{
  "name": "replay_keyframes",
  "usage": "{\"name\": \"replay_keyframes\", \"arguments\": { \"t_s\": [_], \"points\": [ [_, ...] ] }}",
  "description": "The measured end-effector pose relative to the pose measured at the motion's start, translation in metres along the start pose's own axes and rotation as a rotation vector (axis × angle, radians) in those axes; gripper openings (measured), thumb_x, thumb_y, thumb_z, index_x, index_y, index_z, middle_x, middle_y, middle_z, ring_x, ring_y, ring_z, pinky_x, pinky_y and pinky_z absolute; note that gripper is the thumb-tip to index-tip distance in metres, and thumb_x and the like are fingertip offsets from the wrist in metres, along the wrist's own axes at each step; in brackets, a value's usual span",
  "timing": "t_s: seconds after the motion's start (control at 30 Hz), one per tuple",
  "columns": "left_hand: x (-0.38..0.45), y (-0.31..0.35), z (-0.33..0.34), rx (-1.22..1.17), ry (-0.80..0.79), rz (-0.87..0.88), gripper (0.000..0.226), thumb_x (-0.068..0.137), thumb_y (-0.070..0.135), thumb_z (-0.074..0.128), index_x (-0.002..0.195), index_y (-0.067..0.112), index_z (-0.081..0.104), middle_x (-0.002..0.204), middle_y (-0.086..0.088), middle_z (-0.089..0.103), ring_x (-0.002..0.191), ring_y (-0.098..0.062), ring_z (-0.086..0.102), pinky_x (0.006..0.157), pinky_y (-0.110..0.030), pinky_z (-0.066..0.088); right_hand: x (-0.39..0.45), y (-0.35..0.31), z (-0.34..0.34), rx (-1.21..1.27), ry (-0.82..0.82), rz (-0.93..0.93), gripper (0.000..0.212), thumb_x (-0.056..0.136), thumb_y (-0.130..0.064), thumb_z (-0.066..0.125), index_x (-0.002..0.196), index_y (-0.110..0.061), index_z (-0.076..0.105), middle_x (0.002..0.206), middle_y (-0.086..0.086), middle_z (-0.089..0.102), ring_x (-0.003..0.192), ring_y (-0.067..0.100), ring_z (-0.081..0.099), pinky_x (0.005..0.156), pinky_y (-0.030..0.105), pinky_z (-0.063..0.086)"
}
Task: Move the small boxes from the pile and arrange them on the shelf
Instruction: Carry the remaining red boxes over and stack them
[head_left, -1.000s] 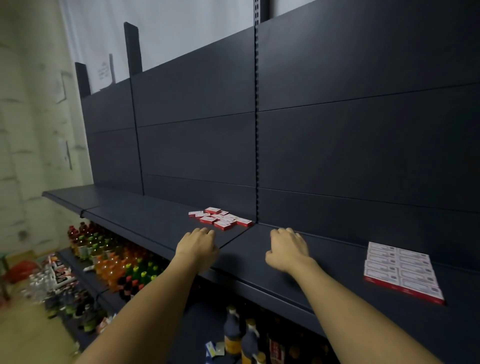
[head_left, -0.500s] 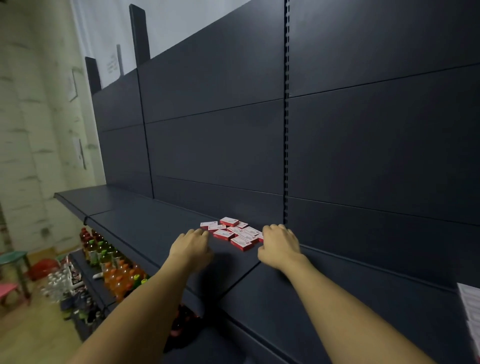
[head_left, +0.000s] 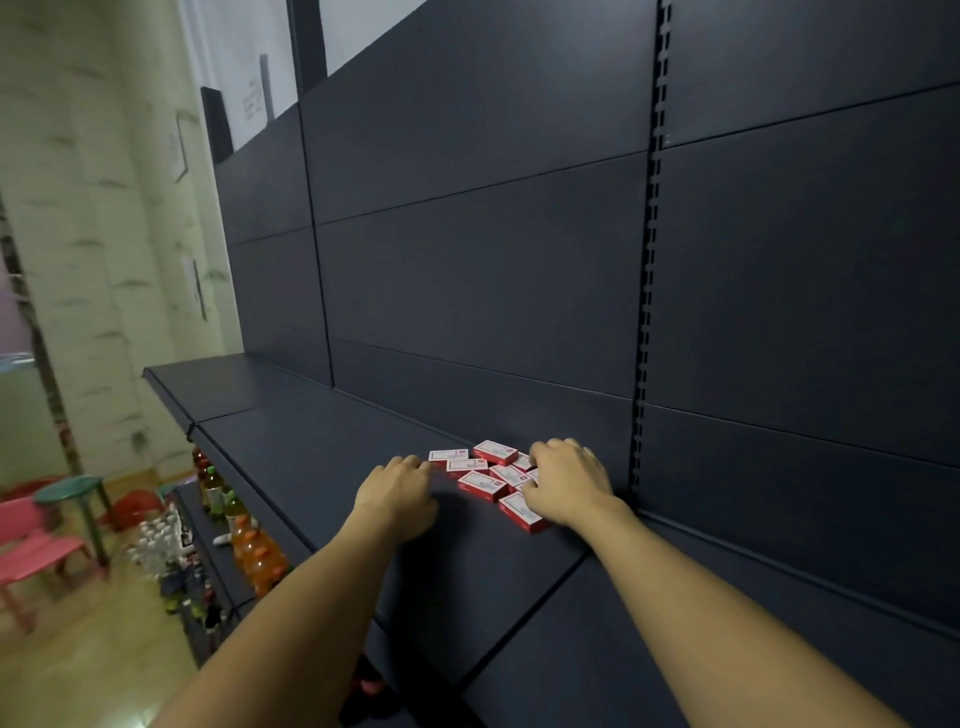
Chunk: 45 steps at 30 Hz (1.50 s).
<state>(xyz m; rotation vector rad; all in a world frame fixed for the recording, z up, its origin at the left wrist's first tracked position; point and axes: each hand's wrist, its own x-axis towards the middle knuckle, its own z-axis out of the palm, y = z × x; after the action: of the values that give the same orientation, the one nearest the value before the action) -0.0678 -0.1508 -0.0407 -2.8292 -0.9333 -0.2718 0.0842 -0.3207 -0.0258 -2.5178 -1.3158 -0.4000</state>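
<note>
Up on the long dark metal shelf (head_left: 311, 447) lies a loose pile of small red-and-white cardboard boxes (head_left: 491, 475), close to the back wall. The right hand (head_left: 566, 480) lies on the pile's right side, fingers bent, hiding some boxes; I cannot tell if it grips one. The left hand (head_left: 397, 493) sits just beside the pile, fingers curled down, holding nothing. Below, blurry orange drink bottles (head_left: 254, 553) fill a lower shelf.

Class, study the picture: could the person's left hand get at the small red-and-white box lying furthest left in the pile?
Probably yes: the left hand has its fingertips beside that small red-and-white box, with nothing between them on the dark metal shelf.
</note>
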Motion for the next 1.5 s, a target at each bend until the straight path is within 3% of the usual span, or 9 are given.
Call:
{"name": "replay_keyframes", "arguments": {
  "t_s": [0.33,0.5,0.7,0.9,1.1,1.3,1.5],
  "points": [
    [0.048,-0.025,0.03,-0.046,0.033,0.073,0.043,0.094,0.033,0.049,0.134,0.018,0.053,0.131,-0.003,0.053,0.119,-0.022,0.05,0.099,-0.035,0.043,0.033,-0.026,0.037,0.069,-0.026,0.049,0.044,0.085,-0.04,0.059,0.122,-0.016,0.059,0.122,0.004,0.061,0.116,0.026,0.053,0.098,0.035,0.042],
    [0.074,-0.05,0.05,-0.112,0.117,0.107,0.036,0.091,0.033,0.05,0.123,0.018,0.053,0.123,0.0,0.05,0.115,-0.02,0.048,0.093,-0.033,0.042,0.049,-0.056,0.054,0.023,0.099,0.209,0.037,0.084,-0.04,0.053,0.113,-0.019,0.064,0.117,0.002,0.06,0.115,0.024,0.049,0.1,0.038,0.033],
    [0.113,-0.069,0.064,-0.235,0.098,0.227,0.033,0.083,0.043,0.047,0.104,0.018,0.05,0.107,0.001,0.051,0.104,-0.022,0.051,0.085,-0.035,0.046,0.05,-0.089,0.086,-0.043,0.16,0.222,0.045,0.085,-0.044,0.05,0.12,-0.016,0.058,0.124,0.003,0.056,0.118,0.025,0.046,0.105,0.04,0.031],
    [0.143,-0.071,0.077,-0.413,0.091,0.327,0.072,0.076,0.054,0.045,0.135,0.013,0.05,0.127,-0.005,0.055,0.117,-0.026,0.05,0.098,-0.038,0.042,0.05,-0.091,0.099,-0.191,0.219,0.234,0.046,0.074,-0.045,0.05,0.1,-0.013,0.071,0.108,0.005,0.062,0.104,0.027,0.051,0.094,0.041,0.038],
    [0.15,-0.074,0.087,-0.393,0.119,0.34,0.054,0.071,0.054,0.043,0.103,0.018,0.065,0.108,-0.002,0.055,0.105,-0.026,0.052,0.087,-0.036,0.041,0.047,-0.096,0.094,-0.214,0.173,0.235,0.045,0.074,-0.049,0.051,0.103,-0.016,0.064,0.108,0.0,0.061,0.106,0.024,0.051,0.092,0.038,0.038],
    [0.145,-0.079,0.083,-0.43,0.082,0.338,0.068,0.067,0.065,0.039,0.109,0.02,0.065,0.109,0.0,0.055,0.108,-0.024,0.05,0.092,-0.037,0.04,0.045,-0.099,0.089,-0.256,0.106,0.262,0.056,0.077,-0.058,0.045,0.111,-0.017,0.065,0.116,-0.002,0.062,0.114,0.021,0.051,0.097,0.036,0.035],
    [0.15,-0.082,0.088,-0.463,0.105,0.353,0.045,0.089,0.057,0.053,0.114,0.021,0.064,0.111,0.001,0.053,0.112,-0.022,0.048,0.094,-0.036,0.038,0.047,-0.099,0.091,-0.24,0.083,0.284,0.055,0.077,-0.058,0.046,0.111,-0.021,0.067,0.116,-0.004,0.063,0.113,0.021,0.053,0.099,0.037,0.037]
  ]
}}
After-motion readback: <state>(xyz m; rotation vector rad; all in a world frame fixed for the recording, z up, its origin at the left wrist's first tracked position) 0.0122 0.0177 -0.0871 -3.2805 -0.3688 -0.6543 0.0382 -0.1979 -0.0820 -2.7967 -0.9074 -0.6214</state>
